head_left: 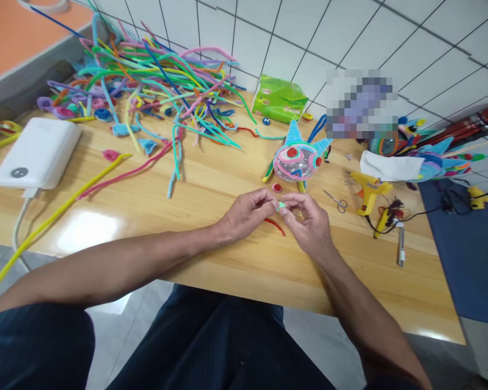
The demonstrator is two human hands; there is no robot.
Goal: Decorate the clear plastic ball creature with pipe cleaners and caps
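Over the front of the wooden table, my left hand and my right hand meet, both pinching a small green piece of pipe cleaner. Its exact shape is partly hidden by the fingertips. Just below them shows a short red pipe cleaner; its upper end is behind my left hand. Beyond my fingers lies a small red and pink coil. Behind that stands a clear round figure trimmed with pipe cleaners, with blue pointed ears and red and pink eyes.
Loose pipe cleaners heap at the back left, near a white power bank. A green packet leans by the tiled wall. To the right lie scissors, a yellow glue gun with its cord, and a utility knife.
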